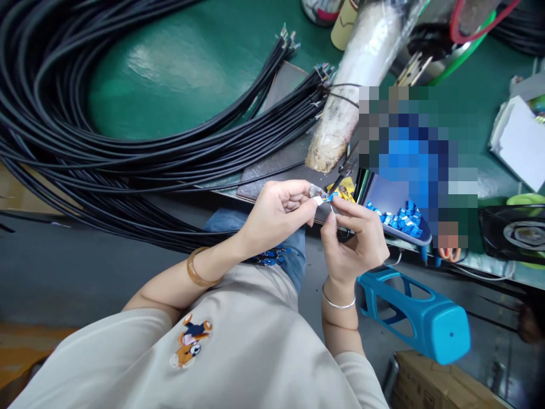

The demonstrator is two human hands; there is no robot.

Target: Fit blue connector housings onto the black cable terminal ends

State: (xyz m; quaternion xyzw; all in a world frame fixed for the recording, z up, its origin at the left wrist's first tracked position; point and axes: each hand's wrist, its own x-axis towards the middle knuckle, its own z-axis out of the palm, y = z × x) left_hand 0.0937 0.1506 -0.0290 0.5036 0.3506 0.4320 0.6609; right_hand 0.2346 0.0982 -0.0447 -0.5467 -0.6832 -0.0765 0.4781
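My left hand [287,204] is closed in a pinch, with a grey wrap on a fingertip. A small white piece [318,200] shows at its fingertips; its kind is unclear. Facing it, my right hand [357,233] has thumb and forefinger closing around a small blue connector [334,197], and a thin pale strand [332,209] shows between them. Just above both hands is the tip of a dark, slender tool [347,167], possibly a soldering iron, beside a yellow piece [344,187]. Fingers partly hide where the small parts meet.
Black cables [179,147] sweep across the green table [170,74] from the left. A whitish duct [355,85] hangs over the bench. Right of my hands, a tray [383,190] holds several blue connectors [404,218]. Below are a blue plastic stool [449,335] and a cardboard box [434,380].
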